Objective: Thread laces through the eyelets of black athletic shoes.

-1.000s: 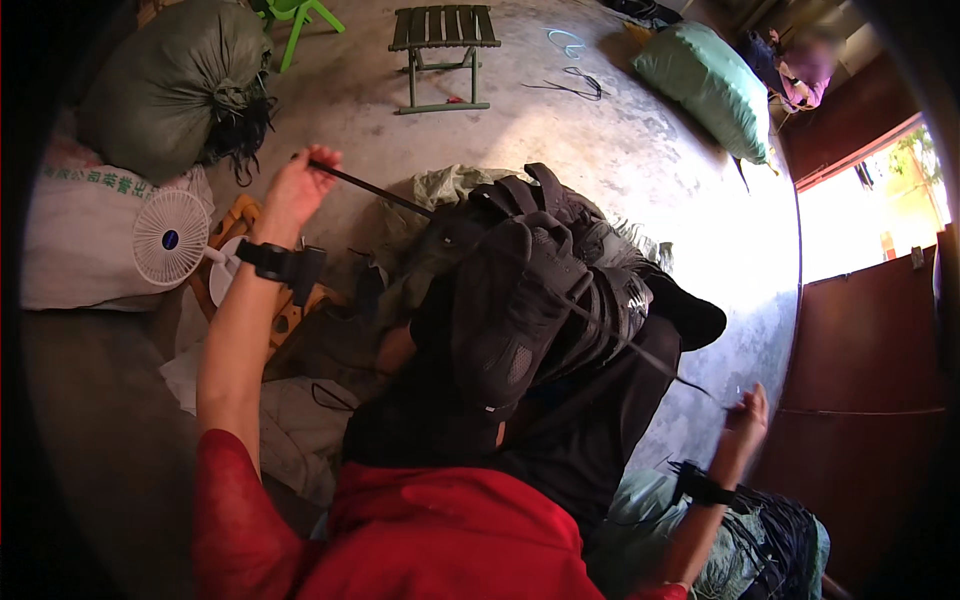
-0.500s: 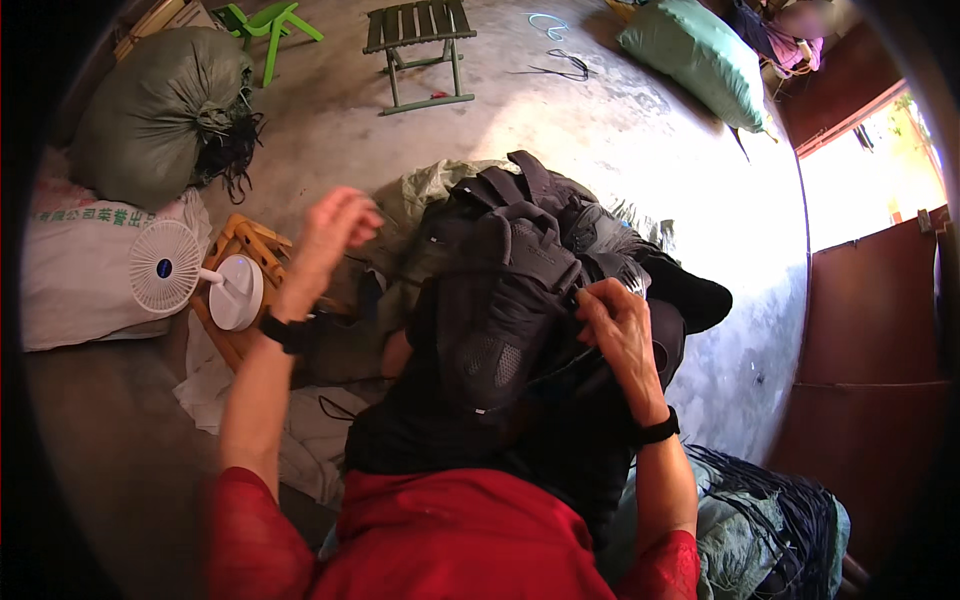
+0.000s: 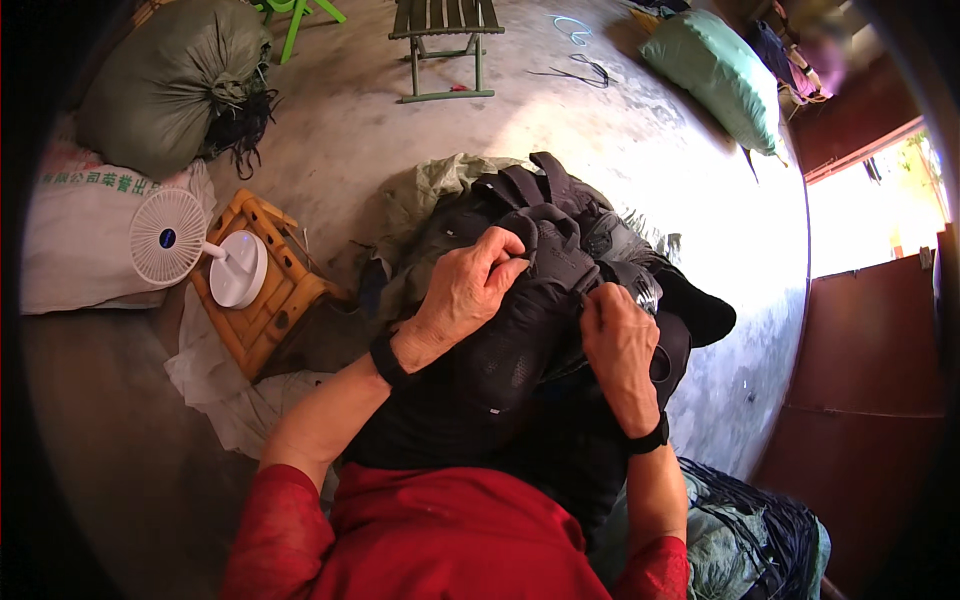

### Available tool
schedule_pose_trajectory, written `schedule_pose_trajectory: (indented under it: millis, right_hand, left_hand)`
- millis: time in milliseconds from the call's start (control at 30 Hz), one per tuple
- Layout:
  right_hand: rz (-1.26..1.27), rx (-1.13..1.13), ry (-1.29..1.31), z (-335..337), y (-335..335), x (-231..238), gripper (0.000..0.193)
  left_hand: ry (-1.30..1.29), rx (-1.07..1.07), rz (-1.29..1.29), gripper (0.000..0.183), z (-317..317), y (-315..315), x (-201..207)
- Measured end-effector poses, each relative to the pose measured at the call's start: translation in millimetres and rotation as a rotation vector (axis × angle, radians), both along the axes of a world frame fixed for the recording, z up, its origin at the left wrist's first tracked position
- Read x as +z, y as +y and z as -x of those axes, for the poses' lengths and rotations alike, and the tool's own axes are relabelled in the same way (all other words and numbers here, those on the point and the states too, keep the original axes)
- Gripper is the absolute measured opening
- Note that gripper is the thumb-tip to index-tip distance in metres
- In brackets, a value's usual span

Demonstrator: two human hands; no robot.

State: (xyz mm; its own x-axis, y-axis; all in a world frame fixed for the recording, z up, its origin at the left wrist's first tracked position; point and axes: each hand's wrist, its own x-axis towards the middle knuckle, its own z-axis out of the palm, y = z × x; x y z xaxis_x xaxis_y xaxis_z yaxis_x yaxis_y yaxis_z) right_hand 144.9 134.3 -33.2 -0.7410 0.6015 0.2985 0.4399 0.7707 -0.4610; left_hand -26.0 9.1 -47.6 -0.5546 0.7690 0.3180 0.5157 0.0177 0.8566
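Note:
Across my lap lies a heap of black padded pieces (image 3: pixel 560 262) with mesh panels, straps and loops; I cannot tell exactly what they are. My left hand (image 3: pixel 470 285) is closed, with thumb and forefinger pinching at the edge of one black padded piece, by its raised loop. Just to the right, my right hand (image 3: pixel 618 345) is closed too, its fingertips pinching the same piece's edge. What lies inside the fingertips is mostly hidden. A rounded mesh end (image 3: pixel 500 370) of the piece points toward me, below the hands.
A white fan (image 3: pixel 238 270) stands on a bamboo stool (image 3: pixel 262 325) at left, beside stuffed sacks (image 3: pixel 165 90). Farther off are a folding stool (image 3: pixel 447 50) and a green sack (image 3: pixel 715 75). A bag with dark cords (image 3: pixel 760 530) lies at my lower right.
My left hand has swung right and down from the air beside the fan to the black padded piece and now pinches there. The right hand stays about where it was, still closed.

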Motion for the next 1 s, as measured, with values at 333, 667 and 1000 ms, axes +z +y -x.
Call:
schedule_pose_trajectory:
  millis: [333,667,1000]
  right_hand:
    - [-0.029,0.095,-0.210,8,10,17,0.018]
    - [0.644,0.064,-0.210,9,24,16,0.020]
    - [0.490,0.154,-0.188,8,27,12,0.017]
  left_hand:
    - [-0.285,0.003,-0.039,0.009,22,-13,-1]
    - [0.201,0.014,-0.015,0.008,22,0,0]
    - [1.091,-0.100,0.255,0.005,0,9,31]
